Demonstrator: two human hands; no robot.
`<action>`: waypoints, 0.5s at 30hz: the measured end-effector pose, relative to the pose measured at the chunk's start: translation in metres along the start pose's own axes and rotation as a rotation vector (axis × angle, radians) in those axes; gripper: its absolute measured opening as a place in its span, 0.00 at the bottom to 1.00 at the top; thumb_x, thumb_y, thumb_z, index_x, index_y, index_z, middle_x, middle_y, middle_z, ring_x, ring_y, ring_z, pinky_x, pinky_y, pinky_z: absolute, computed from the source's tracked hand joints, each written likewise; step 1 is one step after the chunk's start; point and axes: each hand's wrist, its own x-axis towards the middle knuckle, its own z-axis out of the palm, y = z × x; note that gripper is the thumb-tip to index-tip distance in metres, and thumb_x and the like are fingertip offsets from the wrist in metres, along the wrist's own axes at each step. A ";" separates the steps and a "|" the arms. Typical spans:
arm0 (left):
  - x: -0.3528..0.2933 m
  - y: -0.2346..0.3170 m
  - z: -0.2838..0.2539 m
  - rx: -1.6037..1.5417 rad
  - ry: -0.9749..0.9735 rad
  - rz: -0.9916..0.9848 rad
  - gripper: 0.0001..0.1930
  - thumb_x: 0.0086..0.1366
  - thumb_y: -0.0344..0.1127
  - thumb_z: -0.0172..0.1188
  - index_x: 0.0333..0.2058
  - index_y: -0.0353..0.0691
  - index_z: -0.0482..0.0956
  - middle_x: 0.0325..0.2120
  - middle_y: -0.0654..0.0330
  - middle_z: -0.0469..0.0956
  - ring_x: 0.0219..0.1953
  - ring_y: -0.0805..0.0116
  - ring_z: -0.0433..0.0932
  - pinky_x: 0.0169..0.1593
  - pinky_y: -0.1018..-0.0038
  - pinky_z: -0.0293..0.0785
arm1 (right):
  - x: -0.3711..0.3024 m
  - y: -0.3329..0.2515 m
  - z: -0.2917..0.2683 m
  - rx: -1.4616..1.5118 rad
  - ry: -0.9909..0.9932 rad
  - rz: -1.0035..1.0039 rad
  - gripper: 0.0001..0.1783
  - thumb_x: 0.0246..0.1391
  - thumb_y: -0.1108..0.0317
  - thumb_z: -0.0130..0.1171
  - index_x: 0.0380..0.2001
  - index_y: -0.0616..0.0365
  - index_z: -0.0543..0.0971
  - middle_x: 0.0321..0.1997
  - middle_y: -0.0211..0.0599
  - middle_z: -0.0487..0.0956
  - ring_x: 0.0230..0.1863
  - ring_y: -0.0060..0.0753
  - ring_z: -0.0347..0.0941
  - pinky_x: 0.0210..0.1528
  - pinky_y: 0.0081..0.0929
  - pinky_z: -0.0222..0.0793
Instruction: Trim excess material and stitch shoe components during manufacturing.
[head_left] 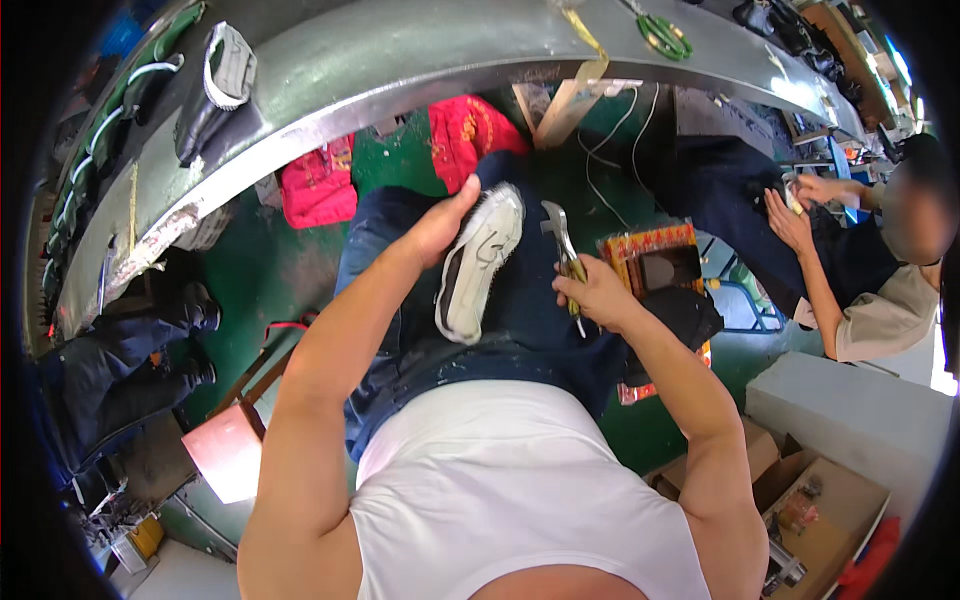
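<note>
My left hand grips the upper left side of a shoe, its fingers partly hidden behind it. The pale whitish underside of the shoe faces up, with a dark handwritten scribble on it and a dark patch along its left edge. The shoe is held over my dark blue trousers. To its right, my right hand is closed round the yellowish handles of a pair of lasting pliers. Their curved metal head points up, apart from the shoe.
A long metal bench curves across the far side, carrying another shoe and green-handled scissors. Red cloths lie beneath. At right, a co-worker handles something small. A cardboard box stands near right, a stool near left.
</note>
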 end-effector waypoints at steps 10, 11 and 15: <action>-0.076 -0.049 0.019 0.976 0.503 0.305 0.23 0.66 0.41 0.59 0.54 0.30 0.76 0.45 0.43 0.80 0.48 0.48 0.80 0.54 0.67 0.74 | -0.030 -0.005 0.010 -0.047 -0.353 0.117 0.16 0.64 0.69 0.53 0.51 0.66 0.73 0.37 0.37 0.81 0.30 0.21 0.75 0.29 0.19 0.71; -0.076 -0.050 0.021 1.001 0.522 0.335 0.19 0.67 0.40 0.58 0.50 0.31 0.79 0.40 0.44 0.82 0.44 0.46 0.81 0.50 0.67 0.76 | -0.028 -0.011 0.011 -0.056 -0.451 0.168 0.16 0.64 0.69 0.53 0.51 0.66 0.73 0.38 0.38 0.81 0.31 0.22 0.76 0.30 0.20 0.72; -0.066 -0.068 0.006 1.149 0.539 0.659 0.18 0.68 0.38 0.56 0.50 0.32 0.79 0.40 0.43 0.82 0.42 0.45 0.81 0.47 0.64 0.77 | -0.023 -0.032 0.022 0.292 -0.402 0.235 0.15 0.63 0.64 0.56 0.46 0.65 0.76 0.35 0.34 0.81 0.35 0.23 0.77 0.29 0.23 0.73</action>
